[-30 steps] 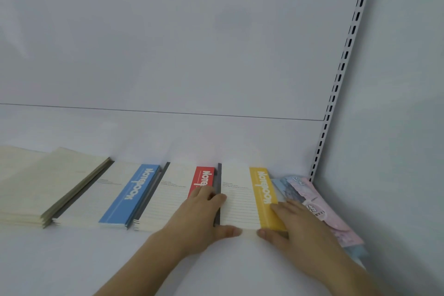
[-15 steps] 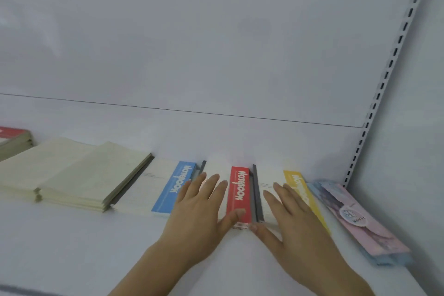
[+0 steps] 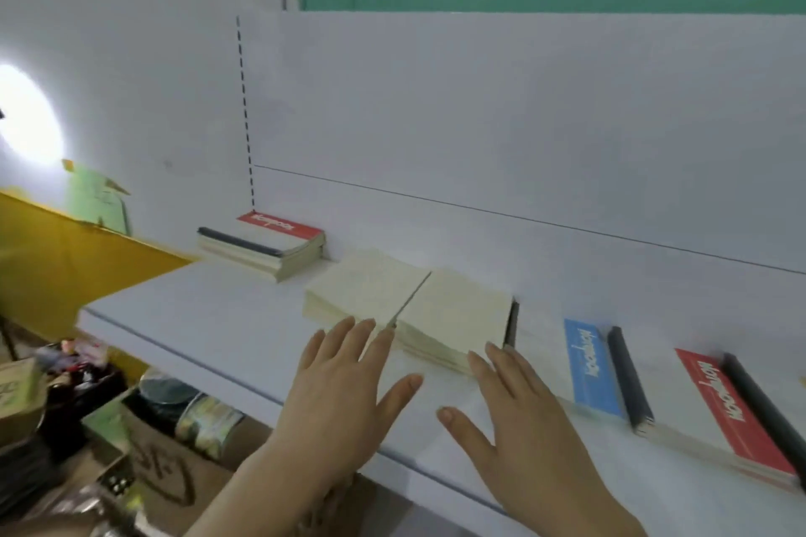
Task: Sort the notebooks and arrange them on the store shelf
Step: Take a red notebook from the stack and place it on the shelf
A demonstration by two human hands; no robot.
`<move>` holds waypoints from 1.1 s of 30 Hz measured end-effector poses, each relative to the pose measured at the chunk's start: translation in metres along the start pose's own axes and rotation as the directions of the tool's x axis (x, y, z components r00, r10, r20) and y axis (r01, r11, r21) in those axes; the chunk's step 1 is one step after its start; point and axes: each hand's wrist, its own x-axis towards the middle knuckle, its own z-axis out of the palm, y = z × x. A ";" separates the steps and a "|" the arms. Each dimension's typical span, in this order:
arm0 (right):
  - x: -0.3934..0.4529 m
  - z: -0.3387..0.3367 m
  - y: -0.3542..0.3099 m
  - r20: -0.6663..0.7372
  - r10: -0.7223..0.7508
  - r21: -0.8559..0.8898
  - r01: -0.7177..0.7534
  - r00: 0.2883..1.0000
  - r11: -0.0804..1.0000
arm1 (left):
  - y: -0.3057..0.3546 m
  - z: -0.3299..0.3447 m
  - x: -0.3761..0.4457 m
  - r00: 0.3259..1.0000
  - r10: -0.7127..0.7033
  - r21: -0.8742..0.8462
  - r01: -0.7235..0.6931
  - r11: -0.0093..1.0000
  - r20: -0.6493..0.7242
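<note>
A white shelf (image 3: pixel 209 331) is seen against a white back panel (image 3: pixel 479 122), with a green wall above and cardboard boxes (image 3: pixel 161 462) below its left end. Notebooks are laid flat in a row along the shelf: a red-banded stack (image 3: pixel 270 246) at the back left corner, two cream stacks (image 3: pixel 410 310) mid-shelf, then a blue-banded (image 3: pixel 593 371) and a red-banded notebook (image 3: pixel 732 414) rightward. Their long axes run from front edge to back. Both the left hand (image 3: pixel 344 397) and right hand (image 3: pixel 523 419) are held flat, fingers spread, grasping nothing, near the cream stacks' front edges.
</note>
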 end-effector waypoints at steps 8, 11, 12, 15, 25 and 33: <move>0.088 0.038 -0.126 0.053 -0.174 0.000 0.175 0.983 0.985 | -0.142 -0.020 -0.002 0.979 -0.206 0.012 0.206 0.979 -0.016; 0.135 0.054 -0.154 0.065 -0.221 -0.019 0.222 0.973 0.975 | -0.186 -0.024 0.011 0.972 -0.233 0.026 0.233 0.972 -0.010; 0.153 0.060 -0.162 0.059 -0.233 -0.028 0.235 0.971 0.972 | -0.201 -0.024 0.017 0.971 -0.239 0.036 0.239 0.970 -0.004; 0.206 0.071 -0.183 0.010 -0.249 -0.058 0.250 0.968 0.967 | -0.243 -0.023 0.047 0.964 -0.265 0.054 0.265 0.963 -0.001; 0.325 0.118 -0.231 -0.007 -0.169 -0.116 0.167 0.986 0.979 | -0.336 -0.009 0.142 0.983 -0.179 0.060 0.177 0.982 0.027; 0.356 0.143 -0.247 -0.096 -0.119 -0.254 0.091 0.988 0.963 | -0.399 0.002 0.189 0.998 0.031 -0.032 -0.029 0.999 0.052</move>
